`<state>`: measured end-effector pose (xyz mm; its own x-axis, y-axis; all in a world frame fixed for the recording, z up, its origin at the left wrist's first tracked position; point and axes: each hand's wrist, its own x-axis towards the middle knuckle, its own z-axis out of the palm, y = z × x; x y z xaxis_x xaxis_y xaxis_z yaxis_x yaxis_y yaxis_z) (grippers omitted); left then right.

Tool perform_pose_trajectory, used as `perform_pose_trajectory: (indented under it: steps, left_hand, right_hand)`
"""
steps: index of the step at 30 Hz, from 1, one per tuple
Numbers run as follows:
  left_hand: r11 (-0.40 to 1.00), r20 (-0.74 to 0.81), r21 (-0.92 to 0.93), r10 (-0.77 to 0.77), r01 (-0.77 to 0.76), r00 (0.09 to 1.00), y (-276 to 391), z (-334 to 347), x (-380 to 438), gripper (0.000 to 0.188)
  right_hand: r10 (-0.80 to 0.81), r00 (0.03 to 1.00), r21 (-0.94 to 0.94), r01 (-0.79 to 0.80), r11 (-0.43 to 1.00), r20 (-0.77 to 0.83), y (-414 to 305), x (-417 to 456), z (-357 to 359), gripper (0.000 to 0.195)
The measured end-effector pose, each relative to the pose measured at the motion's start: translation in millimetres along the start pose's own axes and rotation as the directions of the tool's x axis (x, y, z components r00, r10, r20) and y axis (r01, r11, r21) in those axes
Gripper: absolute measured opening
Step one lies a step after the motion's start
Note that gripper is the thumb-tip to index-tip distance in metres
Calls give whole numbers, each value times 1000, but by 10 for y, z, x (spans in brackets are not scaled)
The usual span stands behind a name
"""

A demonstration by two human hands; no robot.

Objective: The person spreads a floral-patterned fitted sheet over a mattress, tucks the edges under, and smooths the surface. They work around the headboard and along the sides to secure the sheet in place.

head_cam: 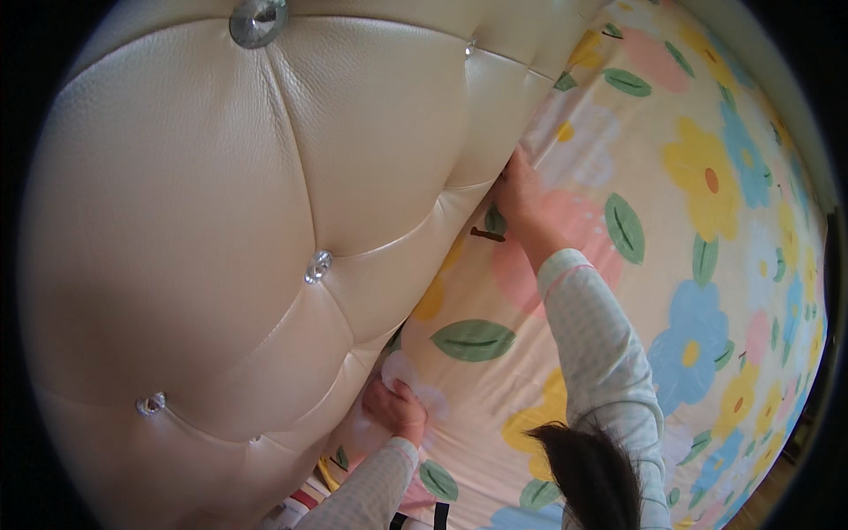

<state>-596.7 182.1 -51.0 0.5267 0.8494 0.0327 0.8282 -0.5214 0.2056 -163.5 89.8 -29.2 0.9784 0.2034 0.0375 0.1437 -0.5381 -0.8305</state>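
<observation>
A floral fitted sheet, peach with yellow, blue and pink flowers, covers a mattress beside a cream tufted leather headboard. My left hand is low in the view at the sheet's edge against the headboard, its thumb bent over the cloth; the fingertips are partly hidden. Further up along the same gap, my right hand reaches in between mattress and headboard, with its fingers out of sight. Whether it grips the sheet cannot be told. The cloth shows creases around both hands.
Crystal buttons stud the headboard. A pale wall runs along the far right side. Dark hair hangs over my right sleeve. Black straps show at the bottom edge, and a strip of wooden floor at the lower right.
</observation>
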Motion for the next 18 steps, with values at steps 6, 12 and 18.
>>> perform_pose_trajectory:
  steps: [6,12,18]
  left_hand:
    - [1000,-69,4,7,-7,998,-27,70,-11,46]
    - [1000,-65,30,-7,9,998,-16,65,-8,46]
    - [1000,-67,2,-27,27,997,25,27,-1,44]
  right_hand:
    - [-365,914,-218,398,891,177,296,180,274,31]
    - [-102,823,-470,415,779,558,171,305,-97,24]
    - [-41,761,-527,486,697,647,-1,378,-153,24]
